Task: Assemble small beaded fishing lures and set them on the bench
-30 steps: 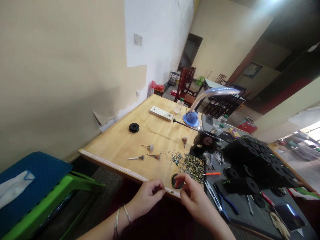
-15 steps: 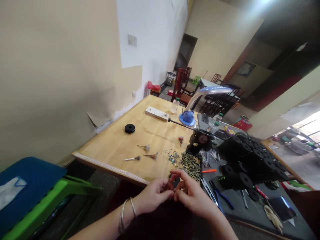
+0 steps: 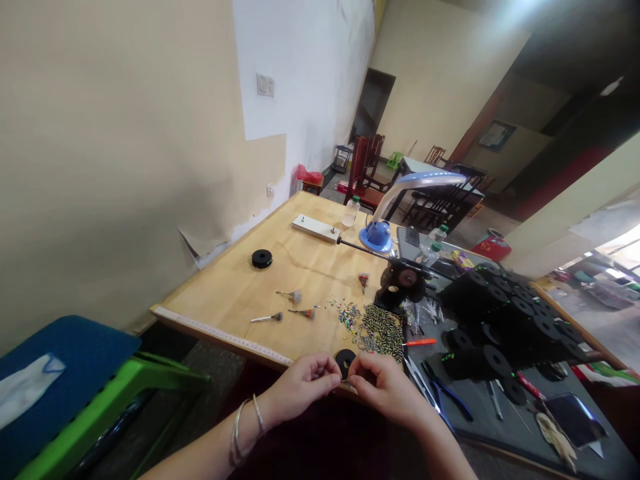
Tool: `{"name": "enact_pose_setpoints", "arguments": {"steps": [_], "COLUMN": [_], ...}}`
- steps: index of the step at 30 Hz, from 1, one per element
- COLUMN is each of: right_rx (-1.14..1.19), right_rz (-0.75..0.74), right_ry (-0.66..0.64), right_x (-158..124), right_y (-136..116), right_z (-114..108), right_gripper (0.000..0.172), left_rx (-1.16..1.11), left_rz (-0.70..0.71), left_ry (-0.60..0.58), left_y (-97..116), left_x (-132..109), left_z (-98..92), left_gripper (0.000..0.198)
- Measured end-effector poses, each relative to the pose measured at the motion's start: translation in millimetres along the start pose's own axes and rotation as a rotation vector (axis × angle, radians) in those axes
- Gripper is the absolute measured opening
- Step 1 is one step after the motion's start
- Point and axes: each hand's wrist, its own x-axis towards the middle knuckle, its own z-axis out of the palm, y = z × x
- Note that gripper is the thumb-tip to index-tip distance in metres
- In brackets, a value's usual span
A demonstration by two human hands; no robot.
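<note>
Both hands meet at the table's front edge, thumbs and fingertips pinched. My left hand [image 3: 311,383] wears two bangles on its wrist. Opposite it, my right hand [image 3: 383,383] pinches close by, with a narrow gap between the two. Whatever they hold is too small to make out. Just behind the fingertips lies a black spool [image 3: 345,362], partly hidden by them. Past the right hand spreads a heap of black-and-yellow striped pieces [image 3: 383,329], with small coloured beads [image 3: 349,313] scattered beside it.
Several feathery brush-like pieces [image 3: 303,312] and another black spool [image 3: 261,258] lie on the wooden table. A blue lamp [image 3: 376,237] stands behind a black clamp device [image 3: 400,280]. Blue-handled pliers [image 3: 450,395], an orange-handled tool [image 3: 421,342] and many black rolls [image 3: 480,363] are at right.
My hands have drawn slightly apart, and the right fingers, raised before, have curled down into a pinch. More of the black spool behind them now shows.
</note>
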Motion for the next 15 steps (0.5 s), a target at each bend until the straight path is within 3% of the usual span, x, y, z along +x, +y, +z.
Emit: {"name": "enact_pose_setpoints", "arguments": {"steps": [15], "right_rx": [0.135], "right_rz": [-0.008], "right_ry": [0.115], "right_x": [-3.2], "right_y": [8.8], "right_z": [-5.1], "right_gripper": [0.019], "left_rx": [0.207], "left_rz": [0.031], "left_ry": [-0.057], "left_y": [-5.9], "left_x": [-1.1], "left_z": [-3.7], "left_gripper": [0.028]}}
